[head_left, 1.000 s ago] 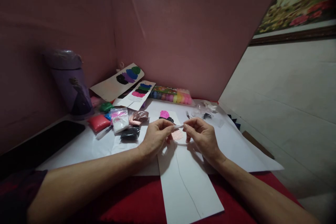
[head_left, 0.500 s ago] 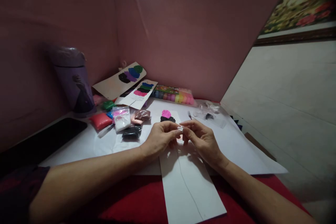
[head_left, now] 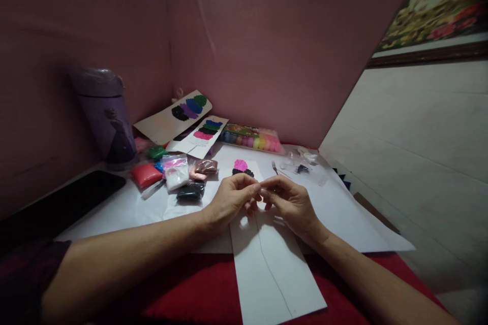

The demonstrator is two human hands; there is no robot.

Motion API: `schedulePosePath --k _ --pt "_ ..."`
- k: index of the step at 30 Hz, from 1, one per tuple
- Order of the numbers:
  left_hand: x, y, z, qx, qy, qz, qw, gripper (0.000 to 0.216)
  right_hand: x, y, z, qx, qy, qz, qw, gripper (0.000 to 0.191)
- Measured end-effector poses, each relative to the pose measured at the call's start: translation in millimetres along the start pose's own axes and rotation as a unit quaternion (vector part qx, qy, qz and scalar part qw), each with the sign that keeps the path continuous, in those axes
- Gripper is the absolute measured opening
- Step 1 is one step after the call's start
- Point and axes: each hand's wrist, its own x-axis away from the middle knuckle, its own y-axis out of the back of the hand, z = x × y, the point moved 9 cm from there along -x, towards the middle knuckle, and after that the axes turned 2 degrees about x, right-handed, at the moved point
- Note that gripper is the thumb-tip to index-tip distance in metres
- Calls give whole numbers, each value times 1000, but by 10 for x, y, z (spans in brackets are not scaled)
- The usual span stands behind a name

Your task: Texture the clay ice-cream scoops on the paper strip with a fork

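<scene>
Backdrop: Dull pink panels [head_left: 267, 51] stand behind the long white card; a white wall [head_left: 419, 132] rises to the card's right, with a dark-framed flower picture [head_left: 427, 20] on it.
Surface: Wide white paper [head_left: 351, 218] lies under the far part of the long white card [head_left: 278, 279], whose near end overlaps a deep red cloth [head_left: 179, 289].
Card: It lies beneath both hands, carrying a thin dark drawn line, a bright pink textured patch [head_left: 240, 165] and a black textured patch [head_left: 240, 173] at its far end.
Left hand: The person's bare left hand [head_left: 231, 198] is above the card, thumb and forefinger pinched together, the tips meeting the other hand's.
Right hand: The bare right hand [head_left: 292, 203] mirrors it over the card, thumb and forefinger together; whether anything sits between the fingertips cannot be told.
Packets: Left of the card lie clear plastic packets with red [head_left: 146, 176], white [head_left: 177, 179], black [head_left: 190, 192] and brown [head_left: 206, 167] contents.
Fork: A small metal fork [head_left: 274, 167] lies just right of the card's far end.
Tumbler: A tall purple tumbler [head_left: 107, 122] with a printed figure stands well left of the card.
</scene>
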Motion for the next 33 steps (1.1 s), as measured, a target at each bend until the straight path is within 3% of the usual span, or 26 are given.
schedulePosePath --k 10,15,18,23,28,33 --pt "-16 54 11 -50 3 -48 998 29 -1 102 18 27 -14 -56 998 13" --pt "5 184 -66 -47 -35 -118 991 19 -31 269 -50 55 -21 -117 991 17" --pt "10 183 -85 -51 -32 -116 991 19 -53 321 -88 67 -25 -134 988 17" --pt "4 105 -57 -36 -14 -76 996 31 -50 200 -57 44 -38 -93 994 19" --pt "-6 52 -16 -51 0 -39 998 30 0 34 66 50 -6 -23 998 17" --pt "-12 70 -7 -78 -11 -35 996 29 7 29 45 70 6 -14 997 17"
